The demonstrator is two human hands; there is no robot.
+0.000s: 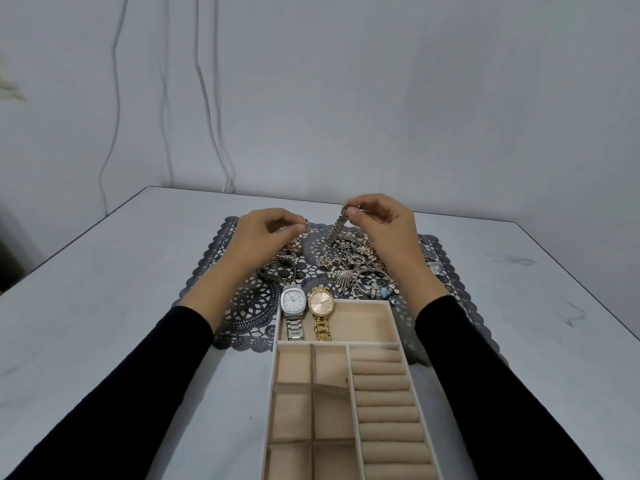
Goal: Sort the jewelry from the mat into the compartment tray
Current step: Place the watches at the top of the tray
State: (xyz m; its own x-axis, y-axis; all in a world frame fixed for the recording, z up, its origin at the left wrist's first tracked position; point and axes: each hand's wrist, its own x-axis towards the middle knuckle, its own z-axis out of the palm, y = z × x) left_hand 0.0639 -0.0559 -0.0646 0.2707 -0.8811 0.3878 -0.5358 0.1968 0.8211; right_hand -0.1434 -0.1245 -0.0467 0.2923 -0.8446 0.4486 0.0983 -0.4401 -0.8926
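- Now the right hand point(384, 220) pinches a silver link band point(335, 227) by its top end; it dangles over the jewelry pile point(353, 261) on the lace mat point(249, 317).
- Left hand point(266, 230) pinches a small ring-like piece point(306, 222), too small to identify.
- Silver watch point(293, 300) and gold watch point(321, 301) lie in the compartment tray's point(398, 344) far section.

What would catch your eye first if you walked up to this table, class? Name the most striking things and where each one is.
Two watches stand out: a silver watch and a gold watch lie side by side in the tray's far compartment. Behind them, a tangled jewelry pile covers the dark lace mat. Above it, the right hand pinches a dangling metal band, while the left hand pinches a smaller piece.
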